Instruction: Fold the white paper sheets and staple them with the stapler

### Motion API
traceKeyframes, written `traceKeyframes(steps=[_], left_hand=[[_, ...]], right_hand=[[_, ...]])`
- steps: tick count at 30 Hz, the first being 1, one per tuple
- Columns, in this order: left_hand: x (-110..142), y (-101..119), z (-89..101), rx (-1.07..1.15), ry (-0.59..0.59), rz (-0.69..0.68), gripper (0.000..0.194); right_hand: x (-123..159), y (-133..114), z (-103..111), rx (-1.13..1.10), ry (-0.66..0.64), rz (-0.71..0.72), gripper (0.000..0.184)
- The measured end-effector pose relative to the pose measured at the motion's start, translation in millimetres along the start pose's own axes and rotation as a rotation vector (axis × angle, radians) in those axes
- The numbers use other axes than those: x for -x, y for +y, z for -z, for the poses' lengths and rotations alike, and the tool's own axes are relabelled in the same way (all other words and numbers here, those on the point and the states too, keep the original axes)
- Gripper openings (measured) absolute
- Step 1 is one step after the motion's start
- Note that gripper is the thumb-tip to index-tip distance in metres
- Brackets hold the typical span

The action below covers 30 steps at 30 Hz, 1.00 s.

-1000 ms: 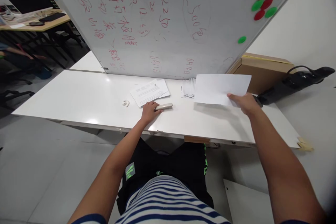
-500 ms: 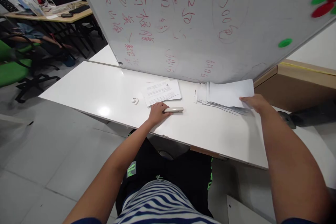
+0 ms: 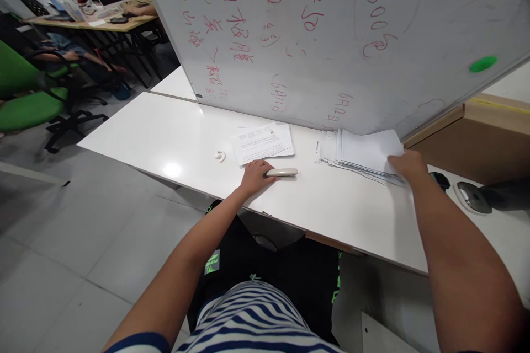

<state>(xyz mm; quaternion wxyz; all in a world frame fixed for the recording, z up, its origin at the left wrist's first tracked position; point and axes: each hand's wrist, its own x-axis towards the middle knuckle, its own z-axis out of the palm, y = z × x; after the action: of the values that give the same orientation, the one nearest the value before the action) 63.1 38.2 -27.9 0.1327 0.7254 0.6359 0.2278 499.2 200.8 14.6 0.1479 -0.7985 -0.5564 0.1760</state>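
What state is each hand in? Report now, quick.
Left hand: closed around one end of the pale stapler.
Right hand: gripping the paper stack by its right end.

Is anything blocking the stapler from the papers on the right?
Nothing visible: only white tabletop lies between the stapler in the left hand's grip and the paper pile at the right hand's grip.

Left hand [image 3: 255, 177] grips — right hand [image 3: 409, 165] pinches, outstretched.
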Motion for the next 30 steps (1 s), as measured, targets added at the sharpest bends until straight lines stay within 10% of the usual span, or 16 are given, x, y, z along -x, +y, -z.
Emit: traceKeyframes(steps=[19, 30], left_hand=[[0, -3, -3.1, 0.020, 0.032, -0.034, 0.031], [2, -2, -1.2, 0.021, 0.031, -0.031, 0.030]], right_hand=[[-2, -21, -28, 0.377, 0.026, -0.223, 0.061], [-9, -16, -31, 0.375, 0.258, -0.157, 0.102]])
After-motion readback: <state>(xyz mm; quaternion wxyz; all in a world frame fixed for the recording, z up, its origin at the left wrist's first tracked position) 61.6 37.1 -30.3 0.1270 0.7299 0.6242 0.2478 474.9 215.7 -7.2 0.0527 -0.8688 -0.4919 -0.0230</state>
